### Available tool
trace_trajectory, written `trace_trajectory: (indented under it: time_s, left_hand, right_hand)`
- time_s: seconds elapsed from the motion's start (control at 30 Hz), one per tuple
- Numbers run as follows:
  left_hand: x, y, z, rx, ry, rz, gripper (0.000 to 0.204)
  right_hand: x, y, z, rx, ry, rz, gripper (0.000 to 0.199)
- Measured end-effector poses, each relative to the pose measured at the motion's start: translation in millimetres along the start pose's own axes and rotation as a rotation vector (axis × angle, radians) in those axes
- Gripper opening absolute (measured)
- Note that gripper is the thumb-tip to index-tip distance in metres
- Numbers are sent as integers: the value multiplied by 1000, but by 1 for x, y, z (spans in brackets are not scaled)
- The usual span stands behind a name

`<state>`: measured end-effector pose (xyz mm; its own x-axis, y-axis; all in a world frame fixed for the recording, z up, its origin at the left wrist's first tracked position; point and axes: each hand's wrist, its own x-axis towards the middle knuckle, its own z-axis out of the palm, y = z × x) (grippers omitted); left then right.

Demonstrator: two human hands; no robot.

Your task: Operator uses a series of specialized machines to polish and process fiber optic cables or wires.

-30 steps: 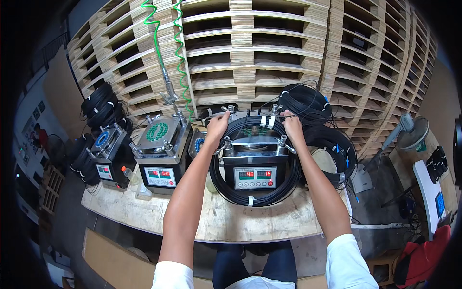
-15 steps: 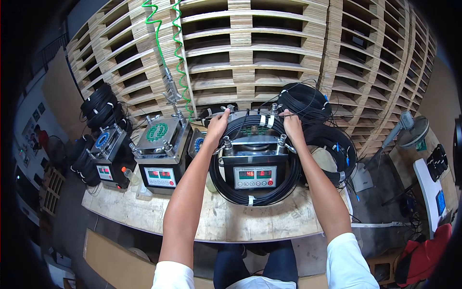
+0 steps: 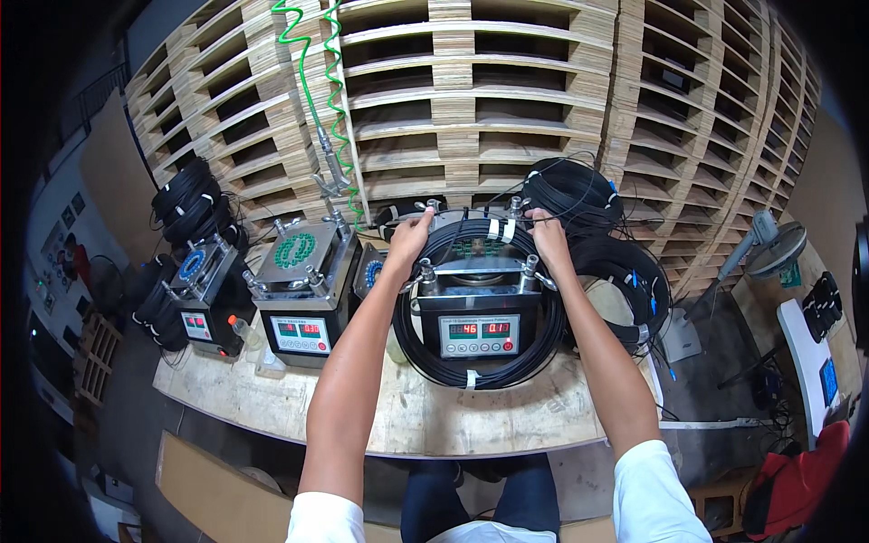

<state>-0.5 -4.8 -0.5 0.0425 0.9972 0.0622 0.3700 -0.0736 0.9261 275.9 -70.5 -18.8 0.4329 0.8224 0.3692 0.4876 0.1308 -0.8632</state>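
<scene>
A coil of black cable point(image 3: 409, 339) with white tie tags hangs around the front of a bench-top machine point(image 3: 480, 301) with a lit digital panel. On the coil's upper left, my left hand point(image 3: 412, 237) has its fingers closed on black cable, close to a metal post of the machine. My right hand point(image 3: 549, 237) pinches black cable at the upper right, beside the other rear post. The fingertips partly hide what they grip. Between the hands, a metal plate with green fittings point(image 3: 471, 249) shows behind the coil.
Two similar machines point(image 3: 297, 281) point(image 3: 201, 285) stand to the left on the wooden table point(image 3: 272, 398), near a small bottle with an orange cap point(image 3: 243, 328). More black cable coils point(image 3: 625, 281) lie at the right. Green spiral hoses with an air gun point(image 3: 329, 172) hang before stacked pallets point(image 3: 534, 90).
Both hands stay almost where they were, with only slight finger movement. The hanging air gun has swung a little to the right, and the digits on the panels have changed.
</scene>
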Motion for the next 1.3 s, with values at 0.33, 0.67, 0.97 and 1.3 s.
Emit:
trace_trajectory:
  time_s: [0.33,0.67,0.97,1.3]
  left_hand:
    - [3,0,2,-23,-9,-25,72]
    - [-15,20,0,-34,-10,2,73]
    - [-5,3,-7,-38,64,-3,75]
    - [0,5,0,50,56,-39,79]
  right_hand:
    - [5,9,0,-54,29,-65,46]
    - [3,4,-1,-56,80,-78,45]
    - [-6,-20,-1,-71,-41,111,49]
    - [6,12,3,-17,43,-46,46]
